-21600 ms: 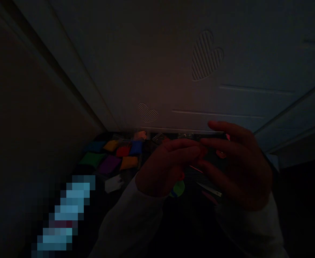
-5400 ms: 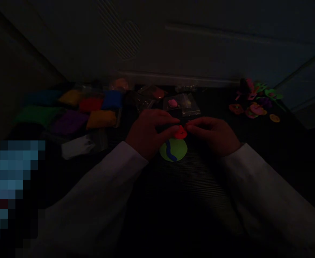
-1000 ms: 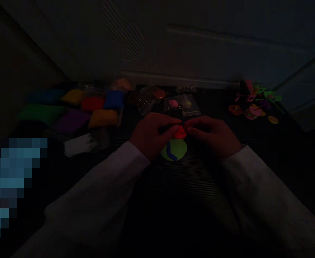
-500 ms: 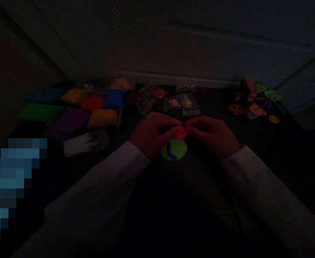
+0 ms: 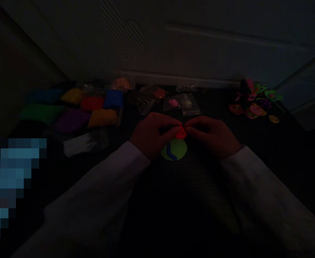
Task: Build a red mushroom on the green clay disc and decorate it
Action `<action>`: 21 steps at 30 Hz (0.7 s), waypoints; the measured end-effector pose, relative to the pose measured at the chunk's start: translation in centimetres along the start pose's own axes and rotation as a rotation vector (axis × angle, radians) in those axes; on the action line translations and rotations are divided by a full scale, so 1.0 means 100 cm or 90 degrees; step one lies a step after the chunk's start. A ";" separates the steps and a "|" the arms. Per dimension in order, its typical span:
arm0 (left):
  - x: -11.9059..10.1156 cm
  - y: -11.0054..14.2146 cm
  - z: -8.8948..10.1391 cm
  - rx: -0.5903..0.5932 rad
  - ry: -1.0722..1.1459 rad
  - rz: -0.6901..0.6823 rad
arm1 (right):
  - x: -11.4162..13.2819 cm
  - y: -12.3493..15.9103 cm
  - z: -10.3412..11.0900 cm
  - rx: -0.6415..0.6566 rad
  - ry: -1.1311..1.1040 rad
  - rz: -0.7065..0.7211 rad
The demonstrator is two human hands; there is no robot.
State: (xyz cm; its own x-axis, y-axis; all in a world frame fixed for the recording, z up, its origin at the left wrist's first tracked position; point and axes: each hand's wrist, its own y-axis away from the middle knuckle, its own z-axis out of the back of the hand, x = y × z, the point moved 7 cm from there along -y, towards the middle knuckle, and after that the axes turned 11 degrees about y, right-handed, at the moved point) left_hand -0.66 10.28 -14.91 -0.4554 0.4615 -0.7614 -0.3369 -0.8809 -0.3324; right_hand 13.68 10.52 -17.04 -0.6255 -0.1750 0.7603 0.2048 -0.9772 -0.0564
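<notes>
Along the left edge of the dark surface [image 5: 195,190], a green pack [image 5: 42,113], a purple pack [image 5: 71,120], an orange pack [image 5: 103,118] and, nearer, a white pack [image 5: 78,145], all seemingly soft clay. In the middle, left hand [image 5: 150,134] with thumb and index finger pinched on a small red piece [image 5: 181,133]; just nearer, partly overlapped in view, a green disc [image 5: 180,149] with a blue strip [image 5: 170,153], contact impossible to tell. Right hand [image 5: 214,136] beside, fingertips narrow at the red piece's right side, any hold too dark to confirm. Toward the far right corner, clay flowers [image 5: 273,94]. Risks: red piece squashed by too hard a pinch, blue strip smeared by a slip in such dim light.
</notes>
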 end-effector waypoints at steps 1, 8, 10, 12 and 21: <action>0.000 0.000 0.000 0.000 -0.001 -0.001 | 0.000 0.000 0.000 0.000 0.002 -0.002; 0.000 0.000 0.000 -0.004 0.007 -0.005 | 0.003 0.000 0.003 -0.021 0.004 0.005; 0.000 0.000 0.001 -0.007 0.005 -0.005 | 0.004 0.000 0.004 -0.030 -0.012 0.008; 0.000 0.000 0.000 -0.006 0.002 -0.003 | 0.004 0.000 0.006 -0.038 -0.012 0.007; 0.000 0.000 0.000 -0.001 0.003 -0.003 | 0.003 0.001 0.006 -0.070 -0.029 -0.009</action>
State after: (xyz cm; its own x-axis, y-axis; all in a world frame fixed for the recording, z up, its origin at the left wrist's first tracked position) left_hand -0.64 10.25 -14.91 -0.4507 0.4648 -0.7621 -0.3371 -0.8792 -0.3369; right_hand 13.98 10.46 -16.43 -0.5924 -0.1584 0.7899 0.1114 -0.9872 -0.1144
